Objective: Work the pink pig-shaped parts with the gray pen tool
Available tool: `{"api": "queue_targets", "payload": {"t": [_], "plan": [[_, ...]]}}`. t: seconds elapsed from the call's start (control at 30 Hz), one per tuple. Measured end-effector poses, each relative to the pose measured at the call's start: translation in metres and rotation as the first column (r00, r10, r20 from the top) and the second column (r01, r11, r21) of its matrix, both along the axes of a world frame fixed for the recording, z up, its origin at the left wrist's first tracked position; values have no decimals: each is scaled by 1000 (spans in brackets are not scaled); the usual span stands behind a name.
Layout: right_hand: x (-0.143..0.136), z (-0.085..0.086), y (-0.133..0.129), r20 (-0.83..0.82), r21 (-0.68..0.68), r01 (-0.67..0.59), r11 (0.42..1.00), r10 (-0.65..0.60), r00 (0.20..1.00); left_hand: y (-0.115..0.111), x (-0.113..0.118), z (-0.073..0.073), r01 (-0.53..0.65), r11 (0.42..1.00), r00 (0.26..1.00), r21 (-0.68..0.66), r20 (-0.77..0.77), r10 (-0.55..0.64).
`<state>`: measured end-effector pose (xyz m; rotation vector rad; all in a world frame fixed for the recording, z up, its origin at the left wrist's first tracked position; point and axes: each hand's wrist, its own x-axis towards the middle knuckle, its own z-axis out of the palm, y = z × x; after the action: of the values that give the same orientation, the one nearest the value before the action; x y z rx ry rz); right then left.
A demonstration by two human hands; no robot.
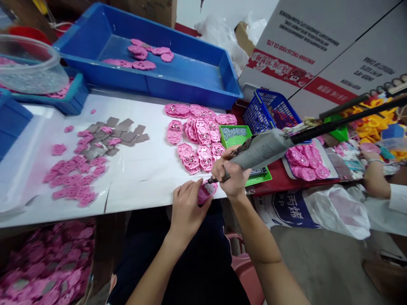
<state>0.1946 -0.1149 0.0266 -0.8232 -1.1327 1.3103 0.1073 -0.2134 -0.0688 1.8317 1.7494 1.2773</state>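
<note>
At the table's front edge, my left hand point(188, 208) is closed around a pink plastic part point(205, 192). My right hand point(231, 173) wraps round a grey power screwdriver point(260, 149), whose dark tip meets the pink part. Just beyond my hands lie several pink parts with shiny metal pieces point(203, 131). A green basket of small screws point(235, 134) stands behind the screwdriver, and a second green tray point(265, 177) is partly hidden by my right hand and the tool.
Small pink pieces point(76, 178) and grey plates point(127, 136) lie on the left. A large blue tray point(190, 82) spans the back. Rightward are a blue basket point(259, 112), a tray of pink parts point(307, 163) and another person's arm point(377, 180). A box of pink parts point(47, 262) sits below left.
</note>
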Motion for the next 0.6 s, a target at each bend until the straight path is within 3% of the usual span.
{"api": "queue_targets", "payload": {"t": [0.47, 0.6], "plan": [[-12, -9, 0, 45, -85, -35, 996, 39, 998, 3, 2, -8, -13, 999, 998, -43, 53, 15], [-12, -7, 3, 34, -77, -139, 987, 142, 989, 5, 2, -12, -11, 999, 999, -33, 44, 13]]}}
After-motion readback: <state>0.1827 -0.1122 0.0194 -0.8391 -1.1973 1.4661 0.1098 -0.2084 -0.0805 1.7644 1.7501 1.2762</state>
